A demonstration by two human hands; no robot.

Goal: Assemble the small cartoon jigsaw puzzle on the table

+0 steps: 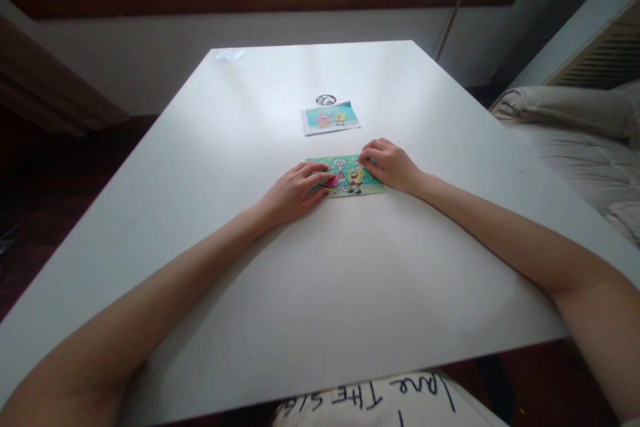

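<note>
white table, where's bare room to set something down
Bare table lies between the left arm and right arm, nearer than the picture, and left of the card. Crowded mid-table: left hand and right hand touch the picture, with the card and round thing beyond.

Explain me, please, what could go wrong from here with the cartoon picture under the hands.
The left hand and right hand both touch the cartoon picture; uneven pressure might slide or turn it on the white table. The left hand partly covers the pink figure, so a flaw there could go unnoticed. The printed sheet lies unheld beyond, so a forward reach might nudge it.
</note>
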